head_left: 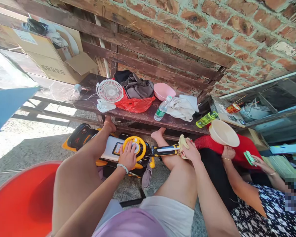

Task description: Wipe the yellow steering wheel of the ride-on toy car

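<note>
A toy ride-on vehicle with a silver body [109,148] and a yellow steering wheel [143,144] stands between my legs. My left hand [127,156] lies over the wheel, its outstretched fingers across the hub. To the right, a black and yellow arm [166,150] sticks out from the toy above my leg. At its far end, my right hand [191,152] is closed on a pale yellowish cloth [183,143] bunched around the arm. What the cloth covers is hidden.
A wooden bench [135,116] holds a white fan [110,90], red plastic bag [135,104], pink bowl [164,91] and water bottle [162,108]. Right, a co-worker's hands hold a cream basin [224,133] and a green object [249,158]. A red tub [22,200] stands left.
</note>
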A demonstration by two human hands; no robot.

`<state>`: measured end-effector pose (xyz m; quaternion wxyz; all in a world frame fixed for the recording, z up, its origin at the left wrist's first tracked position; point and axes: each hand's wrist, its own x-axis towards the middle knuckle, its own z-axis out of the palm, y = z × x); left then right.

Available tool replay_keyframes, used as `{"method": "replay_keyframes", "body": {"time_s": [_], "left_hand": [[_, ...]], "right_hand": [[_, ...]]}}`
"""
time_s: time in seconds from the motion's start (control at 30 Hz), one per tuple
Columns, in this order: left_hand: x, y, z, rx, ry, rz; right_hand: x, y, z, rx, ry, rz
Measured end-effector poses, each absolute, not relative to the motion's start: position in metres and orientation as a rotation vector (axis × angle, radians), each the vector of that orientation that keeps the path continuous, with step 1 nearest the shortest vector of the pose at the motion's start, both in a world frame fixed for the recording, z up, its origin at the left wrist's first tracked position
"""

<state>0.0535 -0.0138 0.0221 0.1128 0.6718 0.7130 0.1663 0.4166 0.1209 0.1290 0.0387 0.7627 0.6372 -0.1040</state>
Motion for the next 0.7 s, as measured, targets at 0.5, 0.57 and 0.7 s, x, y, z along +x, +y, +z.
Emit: {"method": "replay_keyframes", "body": {"time_s": [0.5, 0.57, 0.7], "left_hand": [[0.051, -0.013, 0.017, 2.016, 2.110, 0.480], [0.051, -0.013, 0.017, 2.016, 2.117, 0.480], [0.052, -0.013, 0.018, 2.023, 2.122, 0.474]], "right_hand": [[0.384, 0.158, 0.132, 2.022, 1.880, -0.110], [0.384, 0.164, 0.134, 1.884, 1.949, -0.130], [0.382, 0.174, 0.137, 1.850, 1.897, -0.216]]}}
